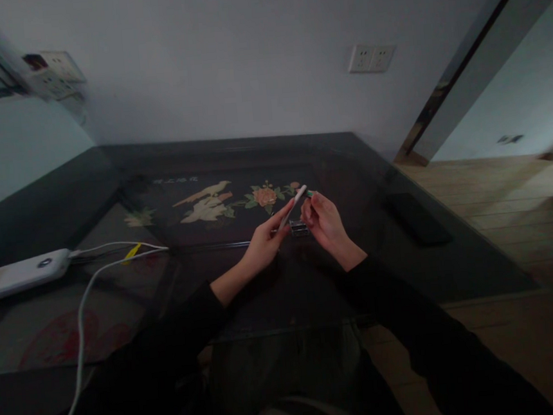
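My left hand is closed on a slim white bar-shaped object, which tilts up to the right; its exact kind is too small to make out. Close beside it, my right hand pinches a small green-tipped object near the upper end of the white bar. Whether the two touch is unclear. Below and between my hands, a small shiny, clear-looking object shows, partly covered by fingers. Both hands are over the dark glossy table.
A white power strip lies on the table at the left, with a white cable bearing a yellow tag. At the right rests a dark flat object. A wall socket is behind the table.
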